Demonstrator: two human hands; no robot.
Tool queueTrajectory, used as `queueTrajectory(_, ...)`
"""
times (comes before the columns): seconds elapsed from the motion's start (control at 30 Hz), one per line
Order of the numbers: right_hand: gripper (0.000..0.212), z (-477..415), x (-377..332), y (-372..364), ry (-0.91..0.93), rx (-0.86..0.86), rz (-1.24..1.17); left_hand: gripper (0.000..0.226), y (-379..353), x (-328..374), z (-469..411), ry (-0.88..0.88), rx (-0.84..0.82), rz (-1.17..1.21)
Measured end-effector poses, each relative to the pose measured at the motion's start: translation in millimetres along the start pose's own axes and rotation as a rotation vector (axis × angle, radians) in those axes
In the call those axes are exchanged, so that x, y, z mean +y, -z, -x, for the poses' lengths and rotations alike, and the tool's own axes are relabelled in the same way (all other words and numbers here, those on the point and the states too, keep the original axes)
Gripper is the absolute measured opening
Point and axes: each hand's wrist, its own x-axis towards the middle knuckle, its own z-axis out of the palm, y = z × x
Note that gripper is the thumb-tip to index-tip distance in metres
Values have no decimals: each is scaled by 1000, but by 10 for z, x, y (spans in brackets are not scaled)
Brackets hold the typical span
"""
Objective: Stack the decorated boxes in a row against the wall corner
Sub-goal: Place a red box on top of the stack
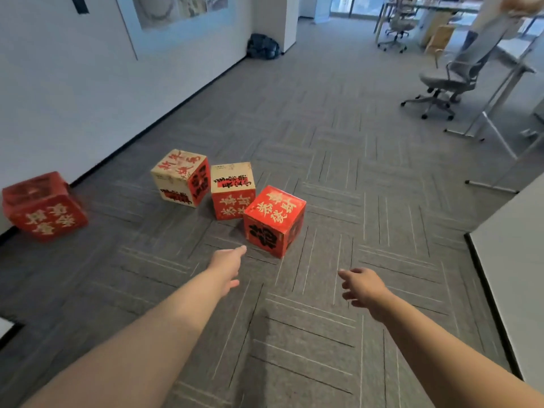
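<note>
Several decorated cube boxes stand on the grey carpet. A red box with gold characters is nearest me. Behind it, touching, sits a box with a cream top and red front, and left of that a cream box with red characters. A fourth red box rests tilted against the white wall at far left. My left hand reaches forward, fingers extended, just short of the nearest red box's left corner. My right hand is held out lower right of that box, fingers apart, holding nothing.
A grey office chair and white desk legs stand at the right. A white panel borders the carpet at near right. A dark bag lies by the far wall corner. A person stands at the top right.
</note>
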Motion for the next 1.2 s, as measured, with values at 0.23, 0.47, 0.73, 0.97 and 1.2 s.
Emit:
queueTrajectory(0.23,28,-1828,-912,202,-82,-20,19,46,-760,1250,-1649,35,-42,-60)
queueTrajectory(0.47,19,-4571,-1786,116,-166,-131,78,43,-1437,1698,-3819,236,130,-4)
queueTrajectory(0.73,16,-6953,-2080,-543,-186,-284,359,52,-2223,1492,-5970,509,239,116)
queueTrajectory(0.97,44,-8235,-1893,-1396,-137,-300,553,105,-2408,615,-7282,662,382,122)
queueTrajectory(1.2,80,-9120,-1660,-1866,-16,-251,611,102,-2381,16,-8102,717,272,310)
